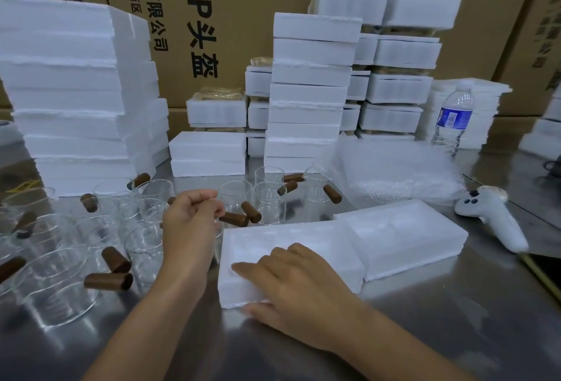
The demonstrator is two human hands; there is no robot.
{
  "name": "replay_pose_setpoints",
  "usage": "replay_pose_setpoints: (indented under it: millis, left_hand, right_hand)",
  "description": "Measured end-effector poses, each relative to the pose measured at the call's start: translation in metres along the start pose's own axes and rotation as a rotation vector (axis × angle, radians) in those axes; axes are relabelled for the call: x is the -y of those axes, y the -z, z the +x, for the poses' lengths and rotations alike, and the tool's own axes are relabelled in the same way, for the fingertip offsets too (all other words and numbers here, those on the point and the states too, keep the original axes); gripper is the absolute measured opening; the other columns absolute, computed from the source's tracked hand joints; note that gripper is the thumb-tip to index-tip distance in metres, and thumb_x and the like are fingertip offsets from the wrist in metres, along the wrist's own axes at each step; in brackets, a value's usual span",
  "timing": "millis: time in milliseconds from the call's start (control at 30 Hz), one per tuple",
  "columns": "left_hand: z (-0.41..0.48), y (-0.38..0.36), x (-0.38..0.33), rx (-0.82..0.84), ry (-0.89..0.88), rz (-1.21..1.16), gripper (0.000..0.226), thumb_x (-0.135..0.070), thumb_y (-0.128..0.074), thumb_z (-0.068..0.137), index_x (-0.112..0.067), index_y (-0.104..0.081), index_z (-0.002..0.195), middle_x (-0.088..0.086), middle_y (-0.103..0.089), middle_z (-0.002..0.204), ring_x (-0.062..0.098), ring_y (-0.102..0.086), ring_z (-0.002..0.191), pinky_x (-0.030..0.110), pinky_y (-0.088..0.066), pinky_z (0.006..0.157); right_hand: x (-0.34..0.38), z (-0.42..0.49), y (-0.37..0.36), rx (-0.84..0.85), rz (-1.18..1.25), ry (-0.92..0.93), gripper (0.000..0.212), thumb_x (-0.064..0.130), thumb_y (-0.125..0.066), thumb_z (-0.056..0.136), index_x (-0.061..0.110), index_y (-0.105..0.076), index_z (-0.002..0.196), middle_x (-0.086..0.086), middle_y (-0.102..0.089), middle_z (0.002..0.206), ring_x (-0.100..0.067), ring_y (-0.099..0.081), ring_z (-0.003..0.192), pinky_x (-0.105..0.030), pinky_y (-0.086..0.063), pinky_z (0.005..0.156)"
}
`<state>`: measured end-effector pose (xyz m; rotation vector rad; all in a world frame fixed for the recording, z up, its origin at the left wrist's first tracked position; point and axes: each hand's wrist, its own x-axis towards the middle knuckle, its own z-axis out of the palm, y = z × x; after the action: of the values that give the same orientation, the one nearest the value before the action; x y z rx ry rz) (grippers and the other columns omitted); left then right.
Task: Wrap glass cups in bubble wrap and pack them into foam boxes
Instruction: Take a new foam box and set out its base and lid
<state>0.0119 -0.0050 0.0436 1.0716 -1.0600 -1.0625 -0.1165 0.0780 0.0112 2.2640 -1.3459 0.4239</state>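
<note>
Two white foam box halves lie side by side on the steel table: the near one [303, 241] under my right hand [291, 286], the other [406, 235] to its right. My right hand rests on the near half's front corner, fingers spread over the top and thumb against the front wall. My left hand [191, 220] hovers with loosely curled fingers over several clear glass cups [145, 244] with brown wooden handles [109, 280]; it holds nothing that I can see. A pile of bubble wrap [400, 174] lies behind the foam halves.
Tall stacks of foam boxes stand at the left [76, 92] and centre back [309, 92] in front of cardboard cartons. A water bottle [452, 119] stands at the back right. A white handheld controller [491, 220] lies right of the foam halves.
</note>
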Motion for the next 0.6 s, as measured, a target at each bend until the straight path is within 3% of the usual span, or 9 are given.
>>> replay_pose_setpoints:
  millis: [133, 200, 267, 367, 467, 600]
  left_hand:
    - [-0.002, 0.0, -0.002, 0.003, 0.0, -0.019, 0.023, -0.001, -0.049, 0.093, -0.019, -0.06, 0.084, 0.001, -0.063, 0.078, 0.013, -0.06, 0.078, 0.024, -0.048, 0.07]
    - [-0.003, -0.001, -0.003, 0.004, -0.008, -0.022, 0.023, -0.001, -0.049, 0.093, -0.019, -0.06, 0.084, 0.0, -0.063, 0.077, 0.011, -0.06, 0.076, 0.024, -0.048, 0.071]
    - [-0.004, -0.002, -0.003, 0.007, -0.024, -0.006, 0.023, -0.001, -0.049, 0.093, -0.02, -0.06, 0.084, -0.002, -0.064, 0.076, 0.009, -0.061, 0.075, 0.023, -0.048, 0.071]
    - [-0.005, -0.002, -0.002, 0.019, -0.05, 0.007, 0.025, -0.001, -0.049, 0.093, -0.021, -0.06, 0.083, -0.002, -0.064, 0.076, 0.008, -0.061, 0.074, 0.026, -0.048, 0.074]
    - [-0.005, -0.002, 0.0, 0.021, -0.059, 0.016, 0.024, -0.003, -0.05, 0.093, -0.022, -0.061, 0.083, -0.004, -0.064, 0.074, 0.005, -0.061, 0.071, 0.024, -0.047, 0.071]
    - [-0.004, -0.003, 0.002, 0.037, -0.048, -0.008, 0.024, -0.001, -0.05, 0.093, -0.02, -0.062, 0.083, -0.003, -0.064, 0.071, 0.006, -0.062, 0.069, 0.021, -0.045, 0.067]
  right_hand:
    - [-0.008, 0.004, 0.016, -0.137, 0.111, -0.104, 0.042, 0.048, -0.047, 0.083, 0.025, -0.065, 0.114, 0.01, -0.07, 0.091, -0.01, -0.063, 0.08, -0.023, -0.049, 0.073]
    - [-0.021, 0.009, 0.027, -0.256, 0.248, -0.258, 0.036, 0.041, -0.05, 0.086, 0.025, -0.063, 0.116, 0.012, -0.067, 0.094, -0.008, -0.062, 0.084, -0.026, -0.049, 0.078]
    - [-0.042, 0.016, 0.036, -0.264, 0.419, -0.452, 0.029, 0.036, -0.056, 0.089, 0.03, -0.059, 0.117, 0.022, -0.059, 0.094, -0.003, -0.056, 0.085, -0.027, -0.047, 0.078]
    - [-0.084, 0.027, 0.04, -0.306, 0.455, -0.65, 0.015, 0.035, -0.057, 0.088, 0.034, -0.058, 0.103, 0.02, -0.058, 0.092, -0.004, -0.056, 0.085, -0.03, -0.048, 0.076]
    - [-0.124, 0.037, 0.033, -0.248, 0.404, -0.821, 0.013, 0.034, -0.057, 0.088, 0.029, -0.06, 0.1, 0.011, -0.062, 0.094, -0.011, -0.058, 0.089, -0.034, -0.049, 0.079]
    - [-0.157, 0.044, 0.01, -0.075, 0.36, -0.995, 0.027, 0.036, -0.058, 0.088, 0.022, -0.059, 0.111, 0.002, -0.063, 0.108, -0.015, -0.055, 0.09, -0.029, -0.042, 0.075]
